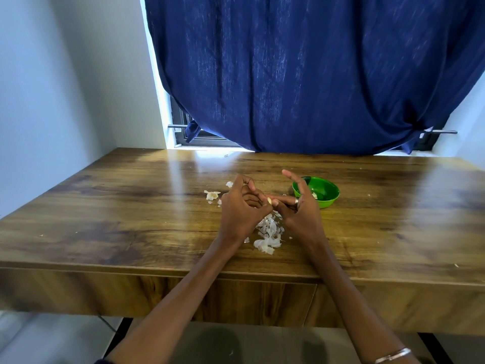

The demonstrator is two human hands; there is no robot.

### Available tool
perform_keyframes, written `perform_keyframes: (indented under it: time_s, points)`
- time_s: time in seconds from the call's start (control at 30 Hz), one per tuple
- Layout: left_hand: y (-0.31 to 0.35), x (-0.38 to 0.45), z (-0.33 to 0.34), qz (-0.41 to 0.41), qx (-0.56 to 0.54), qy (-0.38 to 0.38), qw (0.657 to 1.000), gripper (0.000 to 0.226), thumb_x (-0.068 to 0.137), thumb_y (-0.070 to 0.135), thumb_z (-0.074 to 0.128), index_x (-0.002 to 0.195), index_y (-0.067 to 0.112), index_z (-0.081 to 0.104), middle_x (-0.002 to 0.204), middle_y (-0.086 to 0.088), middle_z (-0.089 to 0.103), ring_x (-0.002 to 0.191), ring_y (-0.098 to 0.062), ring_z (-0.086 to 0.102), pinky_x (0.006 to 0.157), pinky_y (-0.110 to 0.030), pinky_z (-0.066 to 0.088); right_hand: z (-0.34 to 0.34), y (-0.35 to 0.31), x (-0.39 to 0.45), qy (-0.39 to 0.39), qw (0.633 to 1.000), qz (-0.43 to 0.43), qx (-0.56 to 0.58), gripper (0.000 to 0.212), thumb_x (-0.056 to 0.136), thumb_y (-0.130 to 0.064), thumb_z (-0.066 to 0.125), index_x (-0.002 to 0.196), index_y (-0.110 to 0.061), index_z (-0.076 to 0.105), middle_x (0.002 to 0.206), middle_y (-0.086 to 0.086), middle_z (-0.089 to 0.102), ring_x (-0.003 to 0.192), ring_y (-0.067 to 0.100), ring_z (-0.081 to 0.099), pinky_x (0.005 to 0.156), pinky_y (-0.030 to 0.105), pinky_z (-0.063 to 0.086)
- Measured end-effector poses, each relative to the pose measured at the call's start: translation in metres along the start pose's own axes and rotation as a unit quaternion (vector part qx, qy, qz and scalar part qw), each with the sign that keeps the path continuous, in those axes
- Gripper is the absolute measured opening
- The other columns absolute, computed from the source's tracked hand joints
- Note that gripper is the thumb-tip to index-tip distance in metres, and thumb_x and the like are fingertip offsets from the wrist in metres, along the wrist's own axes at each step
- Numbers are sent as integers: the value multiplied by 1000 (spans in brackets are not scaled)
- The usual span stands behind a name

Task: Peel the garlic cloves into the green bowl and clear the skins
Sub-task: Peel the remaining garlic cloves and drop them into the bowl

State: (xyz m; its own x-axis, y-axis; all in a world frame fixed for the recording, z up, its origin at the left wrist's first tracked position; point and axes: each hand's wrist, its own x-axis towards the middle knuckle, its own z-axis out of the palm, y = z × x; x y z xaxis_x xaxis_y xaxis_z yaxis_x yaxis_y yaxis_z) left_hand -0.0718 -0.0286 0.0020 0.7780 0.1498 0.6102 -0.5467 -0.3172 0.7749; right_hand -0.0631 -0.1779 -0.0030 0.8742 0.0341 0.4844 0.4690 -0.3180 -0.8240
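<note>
The work looks partly done, judging by how things lie. The left hand point(240, 206) is curled around a garlic clove point(269, 200), pinching it at the fingertips just above the wooden tabletop point(131, 206), while the right hand point(296, 206) meets it at the clove with thumb and a bent finger, its other fingers spread upward; it appears to be picking at the skin, though how much skin remains on the clove is too small to tell. The green bowl point(328, 189) sits just beyond the right hand, and a pale piece lies inside it, probably one peeled clove or more; the hand hides part of the bowl's inside. A heap of papery skins point(267, 232) lies on the tabletop beneath and near the hands, so clearing has not begun. To the left of the left hand lies a small cluster of garlic pieces point(212, 195), seemingly unpeeled cloves or husk. What seems left: finish this clove, drop it in the bowl, deal with the cluster, then gather the skins.
</note>
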Motion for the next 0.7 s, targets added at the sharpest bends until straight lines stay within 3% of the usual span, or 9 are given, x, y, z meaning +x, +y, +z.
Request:
perform_keyframes:
  time_s: [0.07,0.17,0.3,0.43,0.53,0.6,0.7]
  points:
    - [1,-1,1,0,-2,3,1000,40,73,5,86,93,9,51,77,-3,71,68,-11,71,62,-27,60,1,1,0,-3,1000,3,-9,71,91,-3,72,151,-26,41,111,0,74,97,-2,70,73,10,54]
    - [1,-1,-1,-15,-21,8,1000,38,72,3,86,94,6,55,80,-6,72,73,-13,72,65,-24,59,1,-2,0,-12,1000,9,-10,73,91,-3,72,152,-25,40,125,1,70,106,-4,66,76,3,49]
    - [2,1,-2,-59,-39,4,998,38,72,1,84,100,6,59,82,-3,76,79,-12,75,72,-30,63,-1,-5,-4,-7,1000,16,12,77,85,1,77,150,-19,41,94,-19,69,86,-23,62,70,-2,44]
    - [5,0,-2,-74,-33,-10,997,38,75,2,83,105,8,61,82,2,76,75,-7,74,66,-27,62,0,-5,-6,8,1000,11,7,82,83,-3,80,152,-21,40,91,-19,70,86,-18,65,70,-1,45]
    - [6,-1,-3,-75,-19,-15,997,42,72,3,85,106,9,61,82,0,76,73,-8,74,65,-25,61,2,0,-6,4,999,0,-39,85,83,-5,80,152,-30,38,82,-31,70,92,-14,67,89,21,58]
    - [6,-1,-4,-78,-15,-14,997,43,70,3,85,105,8,61,80,0,76,70,-8,74,62,-23,60,3,2,-5,-8,997,-12,-73,87,83,-10,80,150,-43,34,85,-44,65,103,-9,67,104,45,52]
    - [4,-1,-4,-76,-12,-23,997,46,68,4,87,105,8,60,78,-1,75,68,-9,74,62,-23,60,5,8,-2,-27,995,-21,-94,89,84,-14,80,148,-51,30,87,-50,61,113,0,67,108,57,45]
